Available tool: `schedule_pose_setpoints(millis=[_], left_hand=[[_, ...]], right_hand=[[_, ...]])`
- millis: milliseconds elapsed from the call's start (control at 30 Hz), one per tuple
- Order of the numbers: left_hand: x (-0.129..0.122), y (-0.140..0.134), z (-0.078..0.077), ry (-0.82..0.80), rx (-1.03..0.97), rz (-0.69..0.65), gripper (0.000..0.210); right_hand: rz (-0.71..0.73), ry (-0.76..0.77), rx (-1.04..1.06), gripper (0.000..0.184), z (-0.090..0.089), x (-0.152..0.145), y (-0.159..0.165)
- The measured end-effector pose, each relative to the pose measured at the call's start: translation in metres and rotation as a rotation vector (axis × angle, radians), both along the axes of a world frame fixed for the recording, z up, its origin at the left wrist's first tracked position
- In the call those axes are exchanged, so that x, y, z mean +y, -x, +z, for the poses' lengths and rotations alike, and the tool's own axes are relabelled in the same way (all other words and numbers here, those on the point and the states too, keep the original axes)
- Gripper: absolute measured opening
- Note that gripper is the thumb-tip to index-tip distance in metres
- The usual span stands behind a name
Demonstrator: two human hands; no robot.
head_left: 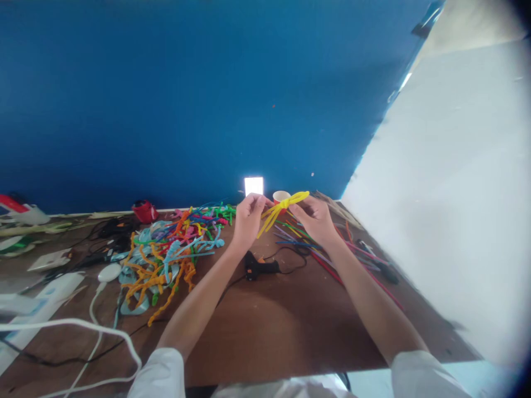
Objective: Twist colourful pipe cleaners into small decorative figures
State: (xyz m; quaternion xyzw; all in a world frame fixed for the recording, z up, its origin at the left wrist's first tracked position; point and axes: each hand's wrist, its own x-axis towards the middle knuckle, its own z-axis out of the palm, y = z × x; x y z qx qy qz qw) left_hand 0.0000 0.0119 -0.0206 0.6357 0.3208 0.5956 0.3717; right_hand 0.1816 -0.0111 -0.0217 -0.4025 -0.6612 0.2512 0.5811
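Between my two hands, above the far part of the table, is a yellow pipe-cleaner bow (pixel 286 204) with loops and loose tails. My left hand (pixel 250 214) is closed in a pinch at the bow's left side, thumb against fingers. On the right, my right hand (pixel 314 218) pinches the bow near its knot and right loop. Behind the bow stands a red paper cup (pixel 281 196) with a white inside, partly hidden. Below the hands a black hot glue gun (pixel 259 267) lies on the brown table (pixel 265 331).
Left of my arms lies a tangled heap of coloured pipe cleaners (pixel 166 254). Straight pipe cleaners (pixel 327 268) lie under my right forearm. A white power strip (pixel 41 309) and white cable (pixel 128 342) occupy the near left. A bright screen (pixel 254 186) stands by the blue wall (pixel 207 99).
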Motion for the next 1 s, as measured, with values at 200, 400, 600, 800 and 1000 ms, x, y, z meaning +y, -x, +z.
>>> schedule_pose_setpoints(millis=[200, 400, 600, 800, 1000], left_hand=[[-0.002, -0.002, 0.002, 0.052, -0.092, -0.080, 0.028], [-0.003, 0.013, 0.019, 0.150, -0.248, -0.307, 0.051], [-0.013, 0.032, 0.035, 0.179, -0.426, -0.334, 0.053], [-0.016, 0.005, 0.018, -0.106, 0.076, -0.054, 0.038], [-0.011, -0.002, 0.005, -0.204, 0.280, -0.100, 0.034]], right_hand=[[0.029, 0.041, 0.043, 0.031, 0.001, -0.001, -0.001], [0.132, 0.084, -0.057, 0.033, -0.001, -0.001, -0.002], [0.121, 0.056, -0.155, 0.033, 0.001, -0.003, 0.000], [0.046, 0.029, -0.061, 0.034, 0.005, -0.004, 0.005], [0.018, -0.012, 0.002, 0.029, 0.002, -0.003, 0.005]])
